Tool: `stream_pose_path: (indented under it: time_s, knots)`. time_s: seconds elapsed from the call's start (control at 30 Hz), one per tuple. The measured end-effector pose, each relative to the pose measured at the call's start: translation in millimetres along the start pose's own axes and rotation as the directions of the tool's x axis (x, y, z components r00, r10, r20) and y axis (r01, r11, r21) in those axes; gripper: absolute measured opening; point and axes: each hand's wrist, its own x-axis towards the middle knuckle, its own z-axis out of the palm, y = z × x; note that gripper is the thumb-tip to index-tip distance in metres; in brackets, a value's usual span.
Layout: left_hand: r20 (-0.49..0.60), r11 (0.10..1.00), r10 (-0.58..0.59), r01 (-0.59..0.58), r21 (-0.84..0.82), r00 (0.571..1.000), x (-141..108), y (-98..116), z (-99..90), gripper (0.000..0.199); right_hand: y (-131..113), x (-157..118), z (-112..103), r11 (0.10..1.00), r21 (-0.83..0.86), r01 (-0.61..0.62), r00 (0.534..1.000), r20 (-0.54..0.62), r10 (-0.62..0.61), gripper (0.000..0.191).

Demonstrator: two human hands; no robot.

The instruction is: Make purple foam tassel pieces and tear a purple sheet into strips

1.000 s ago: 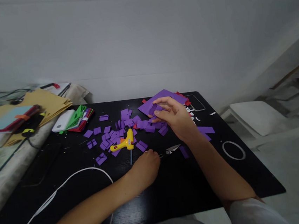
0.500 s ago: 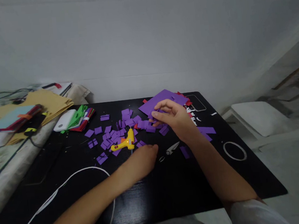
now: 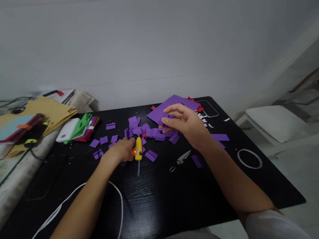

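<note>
My left hand [image 3: 124, 150] is wrapped round the handle of the yellow glue gun [image 3: 138, 148], whose orange light glows and whose nozzle points away from me. A glue stick [image 3: 138, 168] sticks out of its rear end. My right hand [image 3: 181, 123] is raised over the purple pieces and pinches a small purple paper piece [image 3: 163, 120] between thumb and fingers. Behind it lies a large purple sheet [image 3: 158, 112]. Small folded purple pieces [image 3: 151, 155] are scattered around the glue gun. Scissors [image 3: 183, 157] rest between my forearms.
Green and red paper strips [image 3: 84, 126] lie beside a white device [image 3: 67, 130] at the back left. A white cable [image 3: 122, 209] loops over the black table [image 3: 156, 206]. A ring [image 3: 249, 158] is at the right, near a white stool [image 3: 272, 120].
My left hand has moved left and closed on the glue gun, which has turned and shifted slightly. My right hand stays nearly in place.
</note>
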Motion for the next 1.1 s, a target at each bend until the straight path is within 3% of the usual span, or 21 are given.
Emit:
stream_pose_path:
  time_s: [0.2,0.33,0.53,0.7,1.1]
  knots:
    - [-0.129,0.988,0.096,-0.11,-0.107,0.987,-14.9,-15.9,-9.3,0.027,1.0,3.3,-2.5,1.0,-0.014,-0.005,1.0,0.0,0.005,0.037]
    - [-0.238,0.942,0.123,-0.188,-0.277,0.964,-31.9,-24.9,-23.4,0.03,4.0,5.6,-4.1,0.999,-0.03,-0.028,0.999,0.023,0.029,0.037]
    - [-0.386,0.879,0.153,-0.303,-0.367,0.91,-46.5,-31.8,-35.9,0.032,13.0,6.9,-2.6,0.986,-0.081,-0.143,0.96,0.232,0.158,0.04]
    - [-0.423,0.878,0.148,-0.316,-0.359,0.894,-48.4,-26.8,-37.4,0.033,23.7,9.1,2.0,0.978,-0.085,-0.189,0.914,0.35,0.207,0.04]
    - [-0.464,0.856,0.167,-0.362,-0.369,0.87,-51.2,-20.6,-41.0,0.033,28.2,14.2,4.5,0.958,-0.113,-0.265,0.917,0.277,0.286,0.042]
